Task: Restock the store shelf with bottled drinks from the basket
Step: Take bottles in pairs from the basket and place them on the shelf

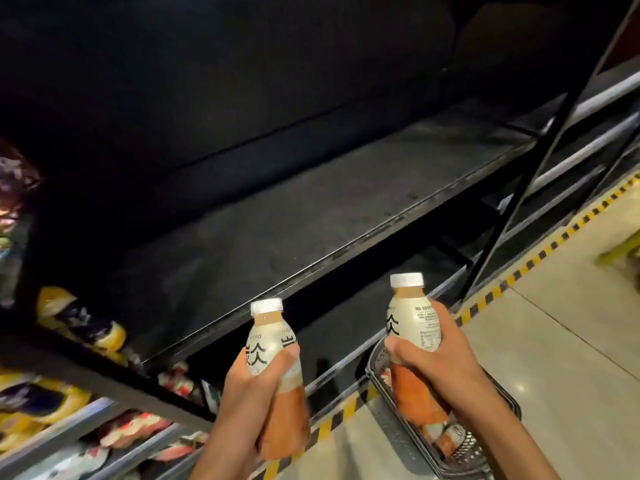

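The left hand grips the first bottle round its middle, upright with its white cap on top, at 6 o'clock in the view. The right hand grips the second bottle the same way at 5 o'clock, and the two bottles are apart. Both are held in front of the dark shelf. The black basket sits on the floor under the right hand. Snack packets lie at 8 o'clock, and striped tape edges the floor

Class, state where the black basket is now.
Head view, lower right: the black basket sits on the floor beside the yellow-and-black striped tape, partly hidden behind the right hand and the bottle it holds.
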